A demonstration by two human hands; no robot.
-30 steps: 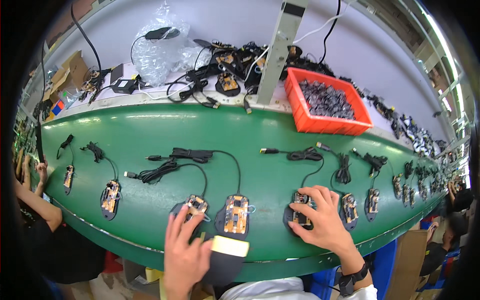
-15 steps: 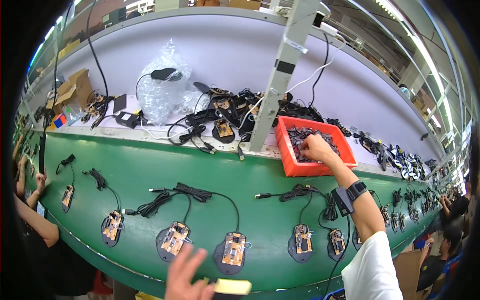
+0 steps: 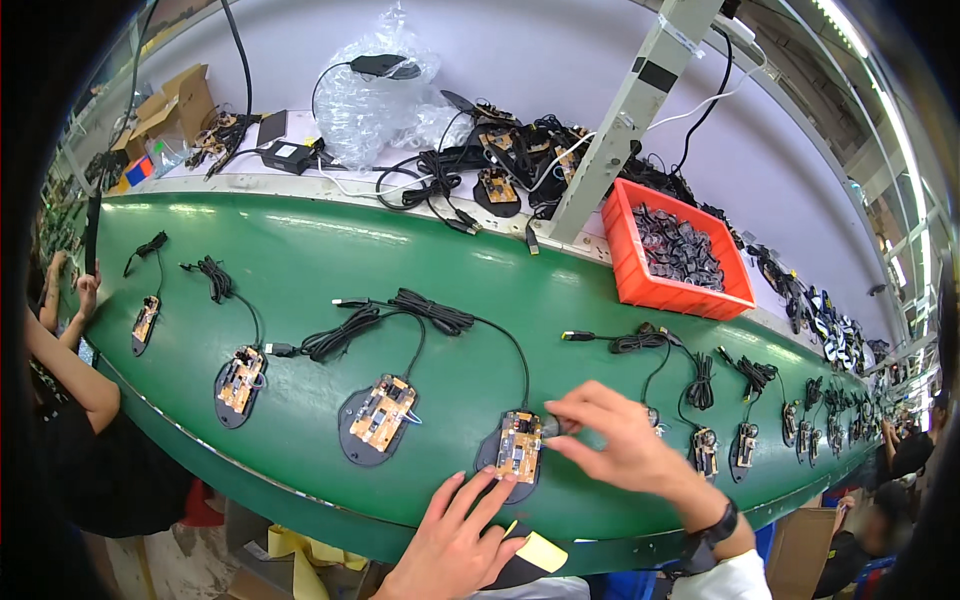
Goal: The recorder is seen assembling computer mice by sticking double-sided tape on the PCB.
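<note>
In front of me on the green bench lies a dark mouse base (image 3: pixel 488 457) with a tan circuit board (image 3: pixel 519 440) on it, its black cable running away up the bench. My left hand (image 3: pixel 462 535) has its fingers stretched out, the tips touching the near edge of this base and board. At the board's upper right, my right hand (image 3: pixel 622 440) pinches a small dark grey part (image 3: pixel 556 427), mostly covered by fingertips; its kind is unclear. A yellow slip (image 3: pixel 542 552) shows beside my left hand; whether it is held I cannot tell.
Similar mouse bases (image 3: pixel 368 455) with boards and bundled cables stand along the bench on both sides. A red bin (image 3: pixel 640 292) of small dark parts sits behind, beside a metal post (image 3: pixel 612 150). Tangled cables and clear plastic wrap (image 3: pixel 375 120) lie on the ledge. Another person's arm (image 3: pixel 65 360) is at left.
My right hand has left the red bin and come down to the board with a small dark part. My left hand has moved right onto the mouse base. The view has shifted.
</note>
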